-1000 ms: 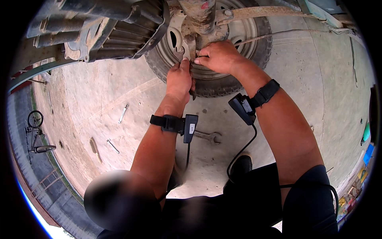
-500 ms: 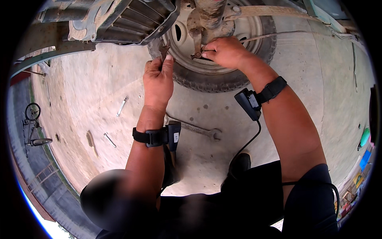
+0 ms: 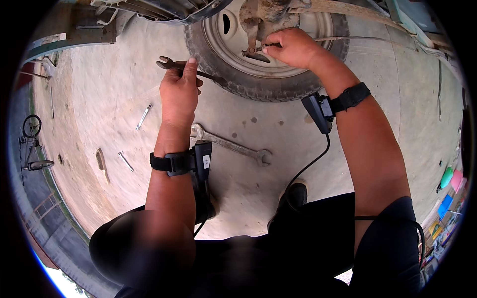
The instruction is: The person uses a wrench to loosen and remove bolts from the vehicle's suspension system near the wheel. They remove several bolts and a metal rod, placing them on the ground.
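My left hand (image 3: pixel 179 94) is closed round a dark open-end wrench (image 3: pixel 168 63), which lies crosswise in the fingers left of the wheel. One open jaw sticks out to the left; the shank's other end reaches over the tyre (image 3: pixel 238 89). At the wheel's hub, my right hand (image 3: pixel 294 48) pinches a thin rod (image 3: pixel 348 38) close to the lower end of a rusty lever (image 3: pixel 252 35). A small bolt or pin (image 3: pixel 248 52) shows at the lever's end. My fingers hide where rod and lever meet.
A large double open-end wrench (image 3: pixel 228 143) lies on the concrete below the wheel. Two smaller wrenches, one (image 3: pixel 144 116) above the other (image 3: pixel 125 161), and a brush (image 3: pixel 100 161) lie left. A ribbed vehicle housing (image 3: pixel 169 9) overhangs the top. A bicycle (image 3: pixel 33 144) stands far left.
My left hand has drawn left, away from the wheel, and the wrench has turned from upright to crosswise. My right hand stays at the lever's end. The view has shifted slightly.
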The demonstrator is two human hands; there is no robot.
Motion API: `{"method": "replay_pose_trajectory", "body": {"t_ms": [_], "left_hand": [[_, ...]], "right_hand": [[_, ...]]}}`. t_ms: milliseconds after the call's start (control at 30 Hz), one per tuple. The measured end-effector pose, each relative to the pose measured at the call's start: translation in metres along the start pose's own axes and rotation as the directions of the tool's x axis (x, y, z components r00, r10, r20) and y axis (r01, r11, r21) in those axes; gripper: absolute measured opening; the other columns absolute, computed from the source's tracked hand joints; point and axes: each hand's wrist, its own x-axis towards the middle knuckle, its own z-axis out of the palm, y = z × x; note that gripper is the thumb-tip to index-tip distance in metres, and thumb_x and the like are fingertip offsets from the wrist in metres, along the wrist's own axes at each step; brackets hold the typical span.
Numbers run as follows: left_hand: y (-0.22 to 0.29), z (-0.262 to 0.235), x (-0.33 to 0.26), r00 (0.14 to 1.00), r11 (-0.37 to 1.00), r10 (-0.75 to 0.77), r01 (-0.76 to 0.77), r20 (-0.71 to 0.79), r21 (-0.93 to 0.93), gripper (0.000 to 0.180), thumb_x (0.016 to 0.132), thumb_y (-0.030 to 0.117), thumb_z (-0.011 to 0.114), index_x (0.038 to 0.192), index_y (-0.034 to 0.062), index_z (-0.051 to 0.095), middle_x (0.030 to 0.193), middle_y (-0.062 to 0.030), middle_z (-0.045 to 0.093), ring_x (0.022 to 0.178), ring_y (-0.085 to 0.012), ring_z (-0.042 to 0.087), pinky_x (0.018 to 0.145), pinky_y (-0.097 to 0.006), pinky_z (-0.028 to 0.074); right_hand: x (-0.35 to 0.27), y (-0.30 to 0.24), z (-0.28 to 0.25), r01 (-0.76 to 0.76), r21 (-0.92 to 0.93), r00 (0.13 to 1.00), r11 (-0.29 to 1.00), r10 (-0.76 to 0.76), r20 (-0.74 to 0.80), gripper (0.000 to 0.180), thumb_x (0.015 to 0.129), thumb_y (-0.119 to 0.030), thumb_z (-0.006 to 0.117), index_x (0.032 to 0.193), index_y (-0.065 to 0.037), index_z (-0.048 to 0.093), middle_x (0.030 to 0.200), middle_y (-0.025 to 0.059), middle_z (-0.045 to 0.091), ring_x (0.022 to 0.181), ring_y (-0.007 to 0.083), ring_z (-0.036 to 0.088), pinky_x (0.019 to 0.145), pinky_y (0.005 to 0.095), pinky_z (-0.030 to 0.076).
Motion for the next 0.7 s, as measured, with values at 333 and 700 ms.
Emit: {"method": "replay_pose_trajectory", "body": {"t_ms": [333, 700], "left_hand": [[-0.003, 0.021, -0.039, 0.923, 0.921, 0.38, -0.371, 0.06, -0.122, 0.021, 0.098, 0.016, 0.067, 0.111, -0.0001, 0.063, 0.092, -0.0049, 0.068, 0.084, -0.0123, 0.066, 0.072, -0.024, 0.051], [-0.003, 0.042, -0.05, 0.659, 0.632, 0.749, -0.741, 0.065, 0.228, 0.016, 0.087, 0.002, 0.074, 0.1, 0.0053, 0.068, 0.092, -0.0074, 0.063, 0.081, -0.0196, 0.062, 0.074, -0.029, 0.05]], "right_hand": [[-0.002, 0.007, -0.002, 0.072, -0.1, 0.996, 0.992, -0.076, -0.038, 0.037, 0.092, -0.036, 0.064, 0.112, -0.006, 0.071, 0.106, 0.0167, 0.07, 0.101, 0.0356, 0.065, 0.088, 0.0422, 0.051], [-0.004, 0.002, -0.005, 0.033, -0.018, 0.999, 0.999, -0.033, 0.004, 0.036, 0.09, -0.035, 0.064, 0.111, -0.007, 0.071, 0.104, 0.0172, 0.07, 0.101, 0.0358, 0.064, 0.089, 0.0423, 0.05]]}}
